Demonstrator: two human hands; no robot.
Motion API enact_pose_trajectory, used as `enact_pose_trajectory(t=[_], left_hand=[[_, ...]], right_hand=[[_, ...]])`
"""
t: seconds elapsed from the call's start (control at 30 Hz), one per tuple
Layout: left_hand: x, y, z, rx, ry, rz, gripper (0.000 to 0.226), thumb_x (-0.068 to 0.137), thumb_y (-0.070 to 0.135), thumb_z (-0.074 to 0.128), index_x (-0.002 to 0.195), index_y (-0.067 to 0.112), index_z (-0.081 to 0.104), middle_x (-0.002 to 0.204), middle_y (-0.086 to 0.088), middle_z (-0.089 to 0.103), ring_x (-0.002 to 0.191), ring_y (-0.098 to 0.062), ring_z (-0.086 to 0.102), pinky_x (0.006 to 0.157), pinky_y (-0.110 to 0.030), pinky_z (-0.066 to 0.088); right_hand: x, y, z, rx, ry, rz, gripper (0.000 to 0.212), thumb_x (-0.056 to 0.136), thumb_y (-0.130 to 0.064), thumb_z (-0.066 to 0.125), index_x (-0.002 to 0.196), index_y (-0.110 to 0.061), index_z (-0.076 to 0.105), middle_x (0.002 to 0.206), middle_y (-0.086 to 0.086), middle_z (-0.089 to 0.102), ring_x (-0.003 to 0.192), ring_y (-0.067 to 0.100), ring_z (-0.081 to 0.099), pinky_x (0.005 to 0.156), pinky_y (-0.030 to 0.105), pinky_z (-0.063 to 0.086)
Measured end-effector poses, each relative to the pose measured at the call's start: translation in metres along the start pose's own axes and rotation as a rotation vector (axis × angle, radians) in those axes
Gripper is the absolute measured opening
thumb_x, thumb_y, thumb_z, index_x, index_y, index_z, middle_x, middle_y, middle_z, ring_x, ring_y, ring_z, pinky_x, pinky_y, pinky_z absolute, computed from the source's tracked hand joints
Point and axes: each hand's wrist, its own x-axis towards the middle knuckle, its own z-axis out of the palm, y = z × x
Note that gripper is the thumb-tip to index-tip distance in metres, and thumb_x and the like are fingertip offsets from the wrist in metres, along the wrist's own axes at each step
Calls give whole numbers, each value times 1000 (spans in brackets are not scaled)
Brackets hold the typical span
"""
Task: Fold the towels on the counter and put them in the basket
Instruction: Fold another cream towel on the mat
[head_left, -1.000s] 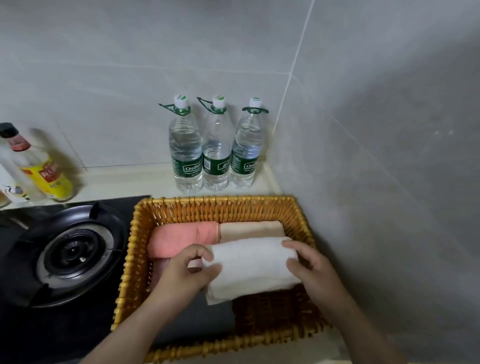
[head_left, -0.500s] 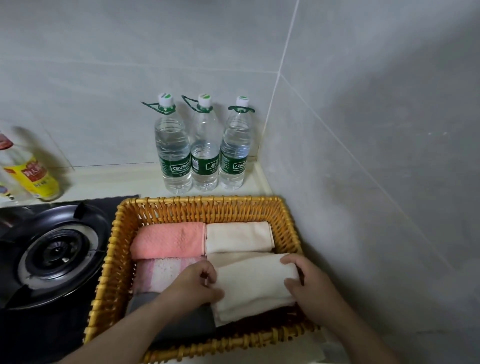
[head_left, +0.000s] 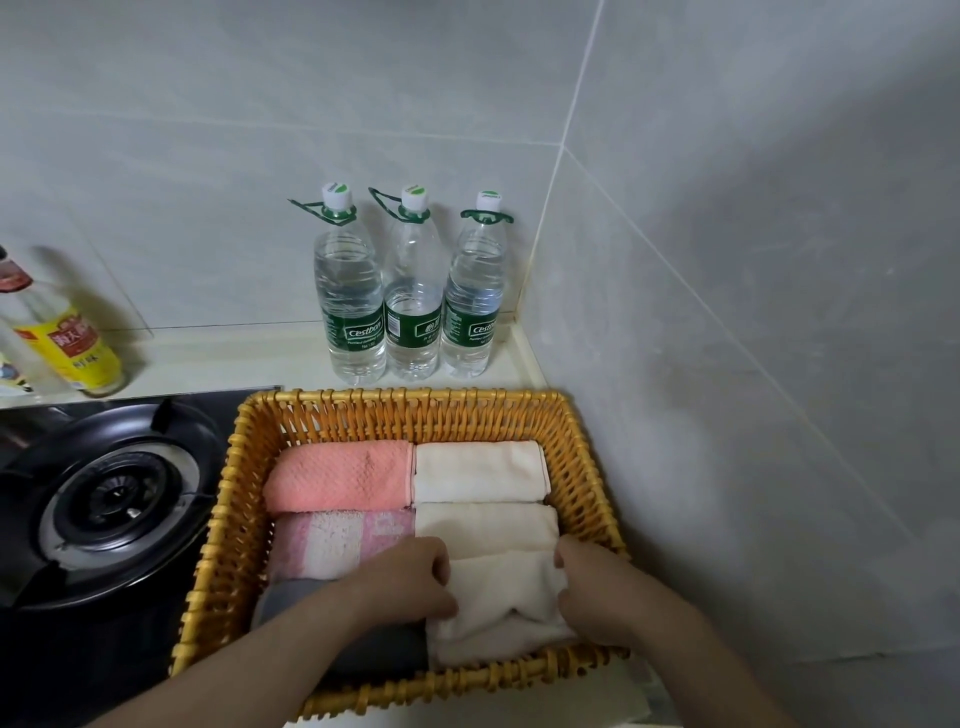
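A yellow-labelled bottle stands far left. Three Cestbon water bottles stand behind the wicker basket. In its front-right corner, the left hand and right hand grip the folded cream towel by its ends.

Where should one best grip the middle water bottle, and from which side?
At the neck, just under the cap, from above and in front. The middle bottle stands upright between the left bottle and the right bottle, wall behind, so its body is hemmed in.
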Motion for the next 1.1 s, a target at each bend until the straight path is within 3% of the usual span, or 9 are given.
enact_pose_trajectory(t=[0.1, 0.23, 0.37, 0.47, 0.6, 0.7, 0.77, 0.93, 1.1], left_hand=[[4, 4, 1, 73, -25, -4, 18, 75, 27, 67, 82, 27, 50, 88, 5, 53, 75, -9, 49, 64, -24, 43], [8, 3, 2, 126, -9, 13, 20, 77, 18, 66, 81, 27, 49, 90, 5, 53, 76, -9, 50, 64, -22, 43], [5, -8, 2, 182, 23, 38, 22, 76, 23, 69, 84, 30, 50, 95, 8, 53, 83, -9, 53, 69, -21, 46], [3, -12, 5, 241, 43, 61, 32, 73, 31, 69, 97, 31, 48, 99, 8, 53, 86, -10, 52, 74, -28, 51], [2, -12, 7, 285, 31, 68, 59, 74, 32, 66, 127, 37, 41, 117, 1, 51, 102, -18, 54, 87, -34, 51], [3, -12, 7, 293, 22, 68, 58, 75, 33, 66, 127, 37, 42, 116, 1, 50, 100, -18, 54, 84, -31, 50], [3, -13, 8, 309, 26, 76, 57, 76, 33, 65, 128, 37, 43, 116, 1, 51, 101, -17, 54, 83, -29, 49], [-1, -11, 12, 414, 51, 156, 45, 81, 32, 56, 126, 30, 50, 121, 5, 56, 108, -15, 54, 87, -31, 49], [-6, -7, 13, 538, 80, 210, 33, 86, 34, 54, 117, 23, 53, 119, 2, 54, 105, -16, 54, 85, -30, 49]], right_hand=[[13, -6, 2, -129, -86, 8, 25, 93, -17, 47, 117, -19, 50, 106, 1, 56, 94, 16, 57, 76, 27, 49], [20, -9, -1, -225, -144, 36, 17, 92, -16, 48, 108, -20, 44, 91, -2, 45, 78, 11, 45, 65, 24, 40], [21, -11, -1, -272, -187, 35, 54, 89, -13, 52, 137, -17, 29, 97, 1, 46, 80, 13, 47, 63, 26, 43], [20, -18, -1, -333, -216, 5, 52, 89, -14, 52, 138, -14, 36, 94, 0, 48, 81, 14, 50, 62, 26, 43], [23, -25, -7, -374, -280, 4, 63, 87, -13, 52, 146, -18, 33, 133, 9, 52, 110, 25, 55, 78, 31, 45], [28, -25, -8, -376, -305, 16, 68, 82, -15, 53, 147, -23, 35, 135, 9, 52, 113, 27, 54, 89, 37, 50], [29, -25, -7, -382, -311, 16, 66, 81, -14, 55, 145, -22, 37, 131, 10, 54, 110, 28, 56, 88, 40, 51], [29, -21, 6, -414, -241, 12, 72, 89, -15, 52, 151, -14, 17, 144, 16, 40, 115, 30, 53, 83, 37, 46], [28, -17, 14, -439, -173, -19, 49, 88, -14, 54, 136, -11, 43, 117, 10, 59, 89, 22, 57, 75, 32, 50]])
